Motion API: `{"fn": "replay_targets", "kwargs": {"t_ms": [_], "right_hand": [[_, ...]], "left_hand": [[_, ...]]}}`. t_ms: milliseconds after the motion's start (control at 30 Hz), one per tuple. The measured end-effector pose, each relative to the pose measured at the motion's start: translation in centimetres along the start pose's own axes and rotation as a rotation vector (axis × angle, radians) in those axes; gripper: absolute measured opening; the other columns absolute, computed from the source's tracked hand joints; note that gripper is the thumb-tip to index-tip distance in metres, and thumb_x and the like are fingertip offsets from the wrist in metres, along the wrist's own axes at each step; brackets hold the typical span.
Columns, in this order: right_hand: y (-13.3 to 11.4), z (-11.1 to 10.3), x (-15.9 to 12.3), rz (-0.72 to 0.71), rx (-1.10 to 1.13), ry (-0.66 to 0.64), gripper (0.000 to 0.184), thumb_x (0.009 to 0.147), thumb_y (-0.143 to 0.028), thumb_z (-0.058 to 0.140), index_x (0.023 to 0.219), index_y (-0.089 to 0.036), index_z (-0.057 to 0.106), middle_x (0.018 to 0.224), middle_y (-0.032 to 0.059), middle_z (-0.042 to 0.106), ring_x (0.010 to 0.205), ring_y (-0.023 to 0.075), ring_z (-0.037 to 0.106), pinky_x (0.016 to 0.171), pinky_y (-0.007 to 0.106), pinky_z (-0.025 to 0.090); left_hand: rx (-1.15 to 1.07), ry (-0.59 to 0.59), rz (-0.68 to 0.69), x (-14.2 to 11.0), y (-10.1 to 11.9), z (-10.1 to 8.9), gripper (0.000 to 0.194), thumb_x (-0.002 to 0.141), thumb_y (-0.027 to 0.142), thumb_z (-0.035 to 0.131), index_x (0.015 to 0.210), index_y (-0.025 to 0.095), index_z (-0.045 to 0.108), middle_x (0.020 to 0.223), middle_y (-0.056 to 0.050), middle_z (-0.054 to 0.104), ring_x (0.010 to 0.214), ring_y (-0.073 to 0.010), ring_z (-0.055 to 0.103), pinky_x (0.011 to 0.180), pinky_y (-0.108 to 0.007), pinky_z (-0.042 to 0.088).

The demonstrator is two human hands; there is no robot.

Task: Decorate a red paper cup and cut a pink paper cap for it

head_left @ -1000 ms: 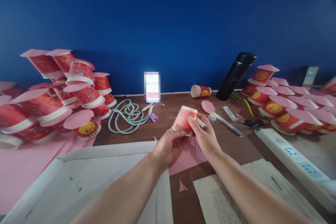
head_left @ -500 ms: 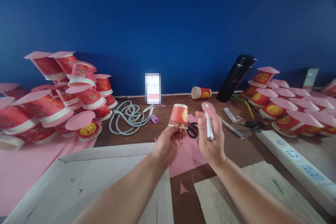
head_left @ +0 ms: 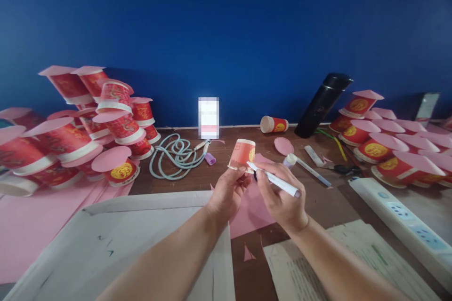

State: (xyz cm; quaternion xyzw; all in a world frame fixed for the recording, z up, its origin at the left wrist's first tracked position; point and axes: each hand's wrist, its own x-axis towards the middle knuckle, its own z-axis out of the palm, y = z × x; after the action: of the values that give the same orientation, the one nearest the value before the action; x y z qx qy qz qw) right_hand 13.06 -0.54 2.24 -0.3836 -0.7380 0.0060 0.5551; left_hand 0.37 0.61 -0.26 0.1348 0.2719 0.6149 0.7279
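A red paper cup (head_left: 240,153) with a yellow emblem is held upside down in my left hand (head_left: 228,193), thumb and fingers pinching its lower rim. Between the fingers of my right hand (head_left: 286,197) is a white marker pen (head_left: 282,184), its tip close to the cup's lower right side. Whether the tip touches the cup I cannot tell. Just behind my right hand stand a small bottle with a white cap (head_left: 290,160) and a pink paper disc (head_left: 284,146). Pink paper (head_left: 252,211) lies beneath both hands.
Stacked red cups with pink tops stand at left (head_left: 116,127) and right (head_left: 377,150). Behind are a coiled cable (head_left: 176,162), a lying cup (head_left: 274,124) and a leaning black flask (head_left: 323,103). A white box lid (head_left: 141,244), printed papers (head_left: 300,263) and a power strip (head_left: 402,216) lie nearer.
My right hand has turned and moved toward the cup, bringing the marker from upright to slanted with its tip near the rim. The pink disc and bottle behind it now show. The view shifted slightly.
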Motion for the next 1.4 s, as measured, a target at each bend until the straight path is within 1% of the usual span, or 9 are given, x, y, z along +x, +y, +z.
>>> {"fn": "replay_targets", "kwargs": {"t_ms": [100, 233, 533, 800, 867, 1000, 1067, 1267, 1400], "right_hand": [[0.17, 0.02, -0.08, 0.004, -0.015, -0.008, 0.022, 0.085, -0.011, 0.061, 0.105, -0.02, 0.066, 0.093, 0.0054, 0.072, 0.087, 0.0199, 0.066, 0.084, 0.039, 0.051], [0.31, -0.03, -0.14, 0.007, -0.017, -0.018, 0.022, 0.085, -0.011, 0.06, 0.105, -0.02, 0.066, 0.096, 0.0065, 0.072, 0.092, 0.0216, 0.066, 0.085, 0.04, 0.051], [0.14, -0.09, 0.1, 0.009, -0.041, -0.027, 0.02, 0.088, -0.016, 0.057, 0.105, -0.022, 0.066, 0.092, 0.0057, 0.072, 0.088, 0.0212, 0.066, 0.084, 0.04, 0.051], [0.16, 0.05, -0.04, 0.0, -0.037, -0.025, 0.021, 0.086, -0.013, 0.059, 0.105, -0.021, 0.065, 0.09, 0.0051, 0.071, 0.086, 0.0202, 0.065, 0.082, 0.039, 0.051], [0.14, 0.06, -0.01, -0.007, -0.039, -0.019, 0.021, 0.086, -0.013, 0.059, 0.105, -0.021, 0.065, 0.091, 0.0051, 0.071, 0.086, 0.0201, 0.065, 0.083, 0.039, 0.051], [0.17, 0.01, 0.02, -0.008, -0.046, -0.012, 0.021, 0.086, -0.014, 0.06, 0.105, -0.021, 0.065, 0.094, 0.0054, 0.072, 0.089, 0.0209, 0.065, 0.084, 0.04, 0.051], [0.17, -0.03, 0.01, -0.006, -0.053, -0.012, 0.02, 0.086, -0.015, 0.06, 0.104, -0.022, 0.065, 0.093, 0.0054, 0.072, 0.088, 0.0209, 0.066, 0.084, 0.039, 0.051], [0.07, -0.04, 0.07, -0.012, -0.073, -0.013, 0.017, 0.086, -0.016, 0.059, 0.101, -0.022, 0.065, 0.088, 0.0042, 0.072, 0.084, 0.0201, 0.066, 0.081, 0.038, 0.051], [0.03, 0.01, 0.17, -0.021, -0.084, -0.002, 0.014, 0.086, -0.017, 0.059, 0.098, -0.022, 0.065, 0.084, 0.0035, 0.072, 0.079, 0.0196, 0.066, 0.082, 0.039, 0.051]], "left_hand": [[0.021, -0.031, 0.006, 0.02, -0.03, 0.02, 0.015, 0.068, 0.015, 0.078, 0.08, 0.012, 0.07, 0.074, -0.001, 0.066, 0.069, -0.0076, 0.059, 0.074, -0.022, 0.047], [0.038, -0.032, 0.011, 0.0, -0.05, 0.06, 0.015, 0.068, 0.016, 0.079, 0.08, 0.013, 0.07, 0.075, 0.0, 0.066, 0.069, -0.0078, 0.058, 0.075, -0.023, 0.046], [0.1, -0.066, 0.026, -0.23, 0.02, 0.1, 0.022, 0.065, 0.023, 0.082, 0.081, 0.013, 0.071, 0.076, -0.001, 0.066, 0.071, -0.0094, 0.057, 0.074, -0.024, 0.043], [0.132, -0.098, 0.015, -0.34, -0.02, 0.23, 0.023, 0.067, 0.024, 0.081, 0.085, 0.014, 0.072, 0.079, -0.002, 0.066, 0.073, -0.01, 0.057, 0.075, -0.024, 0.043], [0.115, -0.08, 0.017, -0.29, -0.01, 0.21, 0.022, 0.067, 0.023, 0.081, 0.085, 0.013, 0.071, 0.078, -0.002, 0.066, 0.072, -0.0094, 0.057, 0.073, -0.024, 0.044], [0.024, 0.013, 0.007, -0.03, 0.05, 0.0, 0.019, 0.066, 0.018, 0.08, 0.08, 0.012, 0.069, 0.075, 0.0, 0.064, 0.069, -0.0079, 0.056, 0.074, -0.023, 0.046], [-0.012, 0.035, -0.008, 0.11, 0.08, -0.1, 0.019, 0.065, 0.016, 0.08, 0.079, 0.012, 0.068, 0.075, 0.0, 0.064, 0.068, -0.0077, 0.057, 0.073, -0.023, 0.046], [-0.051, 0.002, -0.022, 0.22, 0.14, -0.2, 0.015, 0.067, 0.015, 0.077, 0.079, 0.012, 0.067, 0.075, 0.0, 0.064, 0.067, -0.0077, 0.057, 0.069, -0.022, 0.046], [-0.044, 0.01, -0.033, 0.05, 0.33, 0.03, 0.015, 0.066, 0.016, 0.077, 0.076, 0.012, 0.066, 0.072, 0.0, 0.064, 0.066, -0.0082, 0.058, 0.068, -0.022, 0.046]]}}
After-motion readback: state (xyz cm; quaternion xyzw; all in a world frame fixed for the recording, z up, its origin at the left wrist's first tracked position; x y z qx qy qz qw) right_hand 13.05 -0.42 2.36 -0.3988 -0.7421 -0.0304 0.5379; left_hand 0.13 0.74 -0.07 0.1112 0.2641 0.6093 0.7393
